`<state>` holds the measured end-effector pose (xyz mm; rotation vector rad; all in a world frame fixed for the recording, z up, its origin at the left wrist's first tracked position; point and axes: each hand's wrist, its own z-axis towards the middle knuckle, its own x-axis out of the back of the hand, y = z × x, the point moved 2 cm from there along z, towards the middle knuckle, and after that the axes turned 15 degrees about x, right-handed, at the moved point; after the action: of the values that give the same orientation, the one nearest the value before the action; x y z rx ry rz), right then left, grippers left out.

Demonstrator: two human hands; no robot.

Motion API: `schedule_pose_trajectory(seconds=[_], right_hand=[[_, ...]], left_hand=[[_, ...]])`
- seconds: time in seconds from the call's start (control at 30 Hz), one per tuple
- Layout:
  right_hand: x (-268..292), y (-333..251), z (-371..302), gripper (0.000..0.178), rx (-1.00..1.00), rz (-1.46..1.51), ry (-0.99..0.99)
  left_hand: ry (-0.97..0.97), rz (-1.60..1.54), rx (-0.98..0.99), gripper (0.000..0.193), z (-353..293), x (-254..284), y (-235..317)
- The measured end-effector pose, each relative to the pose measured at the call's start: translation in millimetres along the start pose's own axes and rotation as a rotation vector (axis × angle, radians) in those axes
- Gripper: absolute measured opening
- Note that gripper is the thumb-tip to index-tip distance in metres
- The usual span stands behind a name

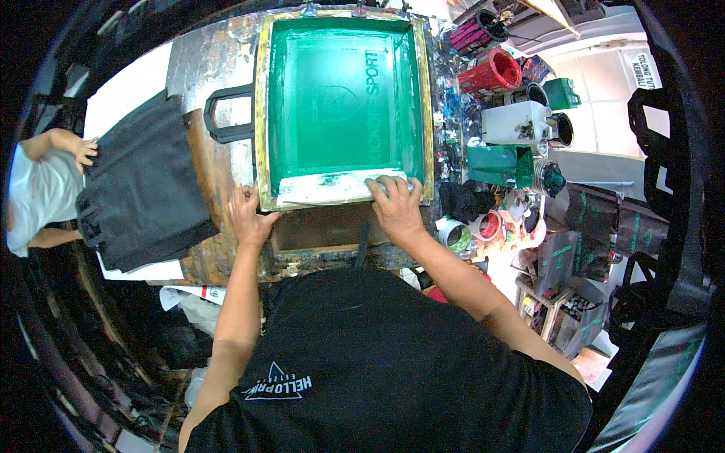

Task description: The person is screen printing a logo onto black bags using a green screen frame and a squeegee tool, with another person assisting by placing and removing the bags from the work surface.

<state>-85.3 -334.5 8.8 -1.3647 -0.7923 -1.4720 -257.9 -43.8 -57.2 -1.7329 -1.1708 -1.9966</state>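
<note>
A wooden-framed printing screen (427,128) with a green mesh lies on the worktable before me. My left hand (251,219) grips its near left corner, fingers along the side and thumb at the near edge. My right hand (398,208) is curled over the near edge toward the right corner, its fingertips on a white strip (325,187) smeared with green. Whether that strip is part of the screen or a separate piece, I cannot tell. A black bag handle (214,113) sticks out from beneath the screen's left side; the rest is hidden.
Left, another person's hand (84,151) touches black fabric bags (147,185) on the table. Ink-stained containers stand along the right, among them a red tub (491,72), a white can (517,123) and a green box (502,166). Clamps (359,10) line the screen's far edge.
</note>
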Motion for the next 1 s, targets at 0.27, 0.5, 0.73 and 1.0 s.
schedule_pose_trajectory(seconds=[0.27, 0.5, 0.73, 1.0], right_hand=[[47.6, -0.9, 13.4, 0.049, 0.022, 0.004, 0.130], [117.5, 5.4, 48.2, 0.053, 0.061, -0.040, 0.278], [219.5, 48.5, 150.9, 0.051, 0.062, -0.369, 0.480], [275.8, 67.5, 205.5, 0.058, 0.074, -0.273, 0.614]], left_hand=[[0.014, -0.194, 0.021, 0.075, -3.4, 29.8, 12.3], [-0.023, -0.661, 0.058, 0.070, 9.9, 89.7, 54.9], [0.235, -1.062, 0.037, 0.060, 63.3, 182.0, 153.2], [0.092, -0.299, 0.253, 0.094, 92.9, 22.2, 50.6]])
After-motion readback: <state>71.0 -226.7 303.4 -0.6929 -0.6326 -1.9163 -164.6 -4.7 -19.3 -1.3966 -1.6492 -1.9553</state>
